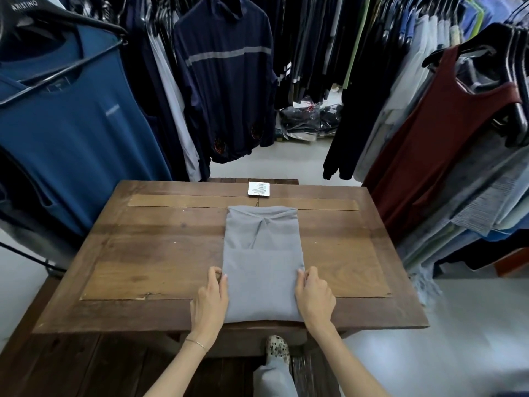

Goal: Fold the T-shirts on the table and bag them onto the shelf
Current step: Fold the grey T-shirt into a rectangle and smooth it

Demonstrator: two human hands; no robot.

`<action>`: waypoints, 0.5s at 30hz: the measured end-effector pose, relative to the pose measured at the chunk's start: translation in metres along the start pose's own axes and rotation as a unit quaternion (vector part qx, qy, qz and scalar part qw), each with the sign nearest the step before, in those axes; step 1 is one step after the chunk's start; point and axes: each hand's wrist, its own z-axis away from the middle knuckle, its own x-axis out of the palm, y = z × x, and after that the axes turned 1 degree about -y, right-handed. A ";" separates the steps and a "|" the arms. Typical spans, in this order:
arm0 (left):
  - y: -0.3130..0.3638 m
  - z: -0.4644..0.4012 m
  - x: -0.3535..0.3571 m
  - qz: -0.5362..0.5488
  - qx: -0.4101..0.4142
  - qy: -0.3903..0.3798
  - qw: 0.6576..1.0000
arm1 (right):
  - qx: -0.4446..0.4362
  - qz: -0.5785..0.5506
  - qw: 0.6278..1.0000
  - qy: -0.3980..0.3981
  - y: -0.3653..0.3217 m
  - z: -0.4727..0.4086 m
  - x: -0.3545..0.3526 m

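A grey T-shirt (262, 262) lies folded into a long narrow rectangle in the middle of the wooden table (160, 253), its collar end away from me. A white paper tag (259, 189) on a string lies on the table just beyond the collar. My left hand (210, 299) pinches the shirt's left edge near its lower end. On the opposite side my right hand (315, 296) pinches the right edge at the same height. Both thumbs lie on top of the fabric.
Racks of hanging clothes crowd three sides: a blue shirt (71, 133) at left, a dark navy top (226, 81) behind, a maroon tank top (423, 133) at right. Bagged garments (310, 121) lie on the floor beyond. My foot (276, 348) shows under the table's near edge.
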 end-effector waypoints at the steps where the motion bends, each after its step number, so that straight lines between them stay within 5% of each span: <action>1: -0.001 0.003 -0.001 0.004 0.001 0.001 1.000 | 0.001 0.004 1.000 -0.006 0.001 0.002 -0.001; 5: -0.003 0.013 -0.006 0.022 -0.008 -0.008 1.000 | 0.015 -0.018 1.000 -0.015 0.003 0.008 -0.008; 9: 0.004 0.015 -0.016 -0.019 -0.019 0.092 0.995 | -0.055 -0.058 0.991 0.103 -0.002 0.008 -0.015; 12: 0.033 0.011 -0.010 -0.057 0.103 0.123 0.985 | -0.155 -0.062 0.978 0.124 -0.023 0.011 -0.009; 15: 0.055 0.005 0.020 -0.079 0.210 0.027 0.974 | -0.227 -0.001 0.973 0.042 -0.041 0.020 0.011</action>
